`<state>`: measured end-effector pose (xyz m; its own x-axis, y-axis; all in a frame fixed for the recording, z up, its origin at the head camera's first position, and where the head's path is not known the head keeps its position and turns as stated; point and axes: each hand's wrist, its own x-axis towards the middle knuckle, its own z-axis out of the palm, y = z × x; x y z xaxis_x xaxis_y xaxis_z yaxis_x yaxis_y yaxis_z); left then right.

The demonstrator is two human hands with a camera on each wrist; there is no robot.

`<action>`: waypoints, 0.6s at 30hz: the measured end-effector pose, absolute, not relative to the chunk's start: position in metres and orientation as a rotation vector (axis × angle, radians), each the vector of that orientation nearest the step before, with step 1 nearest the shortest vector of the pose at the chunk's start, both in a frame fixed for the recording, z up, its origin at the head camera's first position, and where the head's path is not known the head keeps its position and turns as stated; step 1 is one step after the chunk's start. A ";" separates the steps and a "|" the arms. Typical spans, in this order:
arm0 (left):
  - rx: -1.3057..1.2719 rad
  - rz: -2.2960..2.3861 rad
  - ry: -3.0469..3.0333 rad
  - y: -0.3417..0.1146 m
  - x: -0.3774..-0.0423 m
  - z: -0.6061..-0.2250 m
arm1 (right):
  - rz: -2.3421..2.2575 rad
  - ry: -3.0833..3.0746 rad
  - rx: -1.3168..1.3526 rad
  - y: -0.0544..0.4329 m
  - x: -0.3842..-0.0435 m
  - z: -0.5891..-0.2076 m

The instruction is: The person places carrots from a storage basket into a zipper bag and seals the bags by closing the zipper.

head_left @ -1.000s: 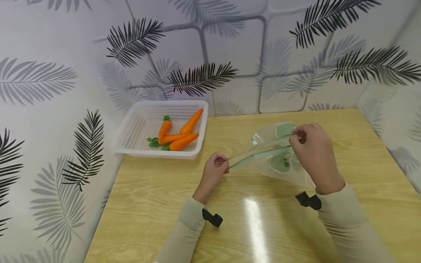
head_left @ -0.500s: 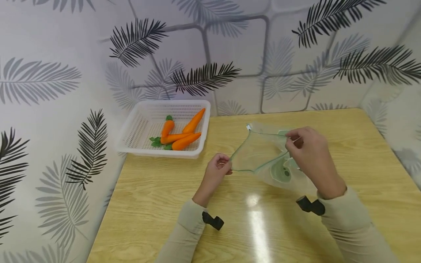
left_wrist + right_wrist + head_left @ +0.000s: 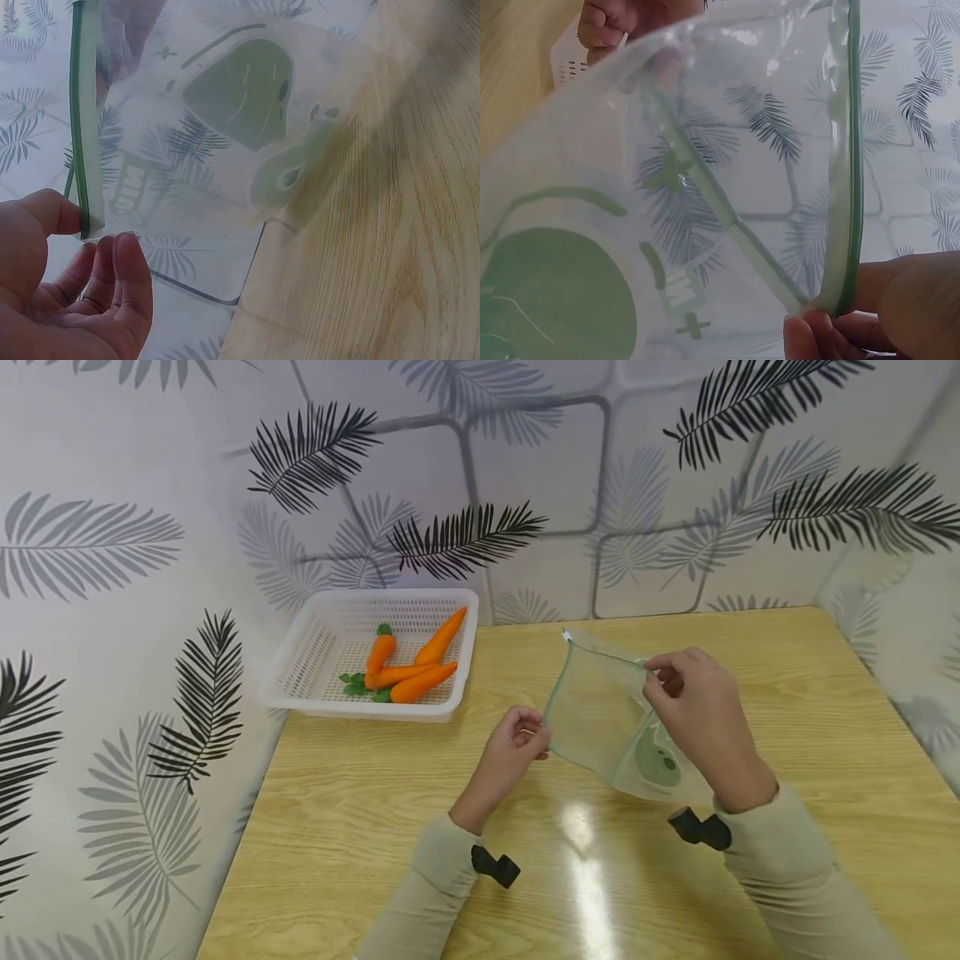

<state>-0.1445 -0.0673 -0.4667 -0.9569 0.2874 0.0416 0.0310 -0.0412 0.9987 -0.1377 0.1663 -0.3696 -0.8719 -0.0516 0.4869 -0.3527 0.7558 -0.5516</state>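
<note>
A clear zip bag (image 3: 588,714) with green edging and green printed shapes is held above the table, its mouth spread wide into a four-sided opening. My left hand (image 3: 517,739) pinches the near left corner of the rim between thumb and fingers. On the opposite side, my right hand (image 3: 697,718) pinches the green edge. Close up in the left wrist view, the thumb of the left hand (image 3: 75,277) presses on the green zip strip (image 3: 80,127). In the right wrist view, the right hand (image 3: 870,322) grips the corner where two green strips meet.
A white perforated basket (image 3: 337,707) stands at the table's back left. Inside it lie orange carrots (image 3: 423,683) with green tops. The wooden table (image 3: 345,810) meets a leaf-patterned wall (image 3: 540,468) at the back.
The bag's mouth has spread from a narrow slit to a wide opening. My left hand has moved slightly right, my right hand slightly left. Both kept their pinch.
</note>
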 end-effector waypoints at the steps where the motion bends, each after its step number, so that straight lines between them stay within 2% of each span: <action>1: 0.351 2.118 2.038 -0.067 -0.144 -0.466 | 0.912 -2.497 0.309 0.166 -0.138 -0.370; 18: 0.397 2.112 2.129 -0.070 -0.130 -0.431 | 0.884 -2.441 0.318 0.167 -0.141 -0.369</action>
